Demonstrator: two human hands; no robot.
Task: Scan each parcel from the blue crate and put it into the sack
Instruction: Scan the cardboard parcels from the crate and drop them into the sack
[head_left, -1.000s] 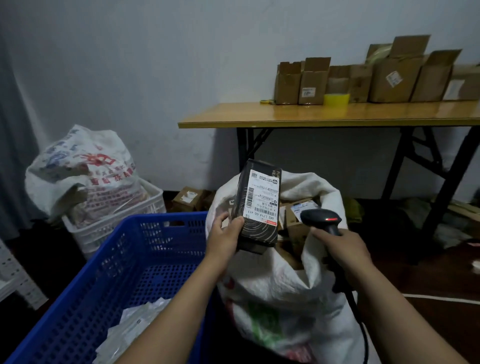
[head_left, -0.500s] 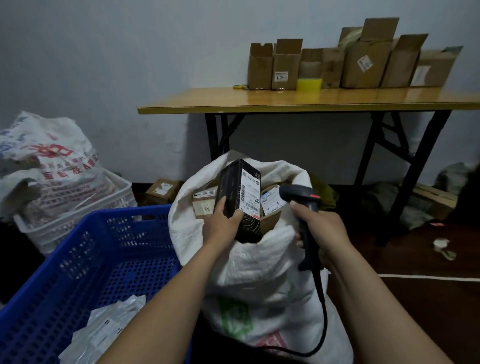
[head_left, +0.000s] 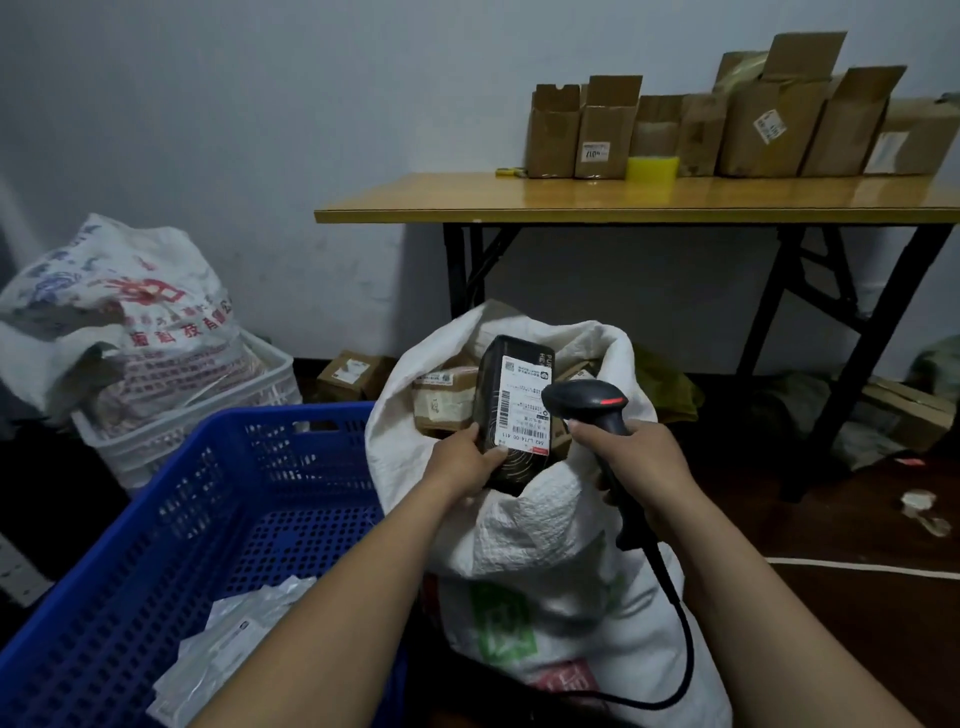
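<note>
My left hand (head_left: 462, 460) grips a black box parcel (head_left: 506, 384) with a white barcode label, held upright in the mouth of the white woven sack (head_left: 545, 530). Its lower end sits below the sack's front rim. My right hand (head_left: 636, 457) holds a black corded barcode scanner (head_left: 587, 402), its head just right of the label. Several brown cardboard parcels (head_left: 441, 400) lie inside the sack. The blue crate (head_left: 171, 519) stands to the left with a clear plastic-bagged parcel (head_left: 228, 639) on its floor.
A white crate (head_left: 171, 431) under a printed sack (head_left: 114, 312) stands at the left wall. A yellow-topped folding table (head_left: 623, 200) carries several open cartons (head_left: 608, 130). A small box (head_left: 353, 374) lies on the floor behind the sack. Debris and a white cord (head_left: 857, 566) are at right.
The black parcel has dropped from above the sack down into its mouth. The scanner has come closer to the label. The view has shifted.
</note>
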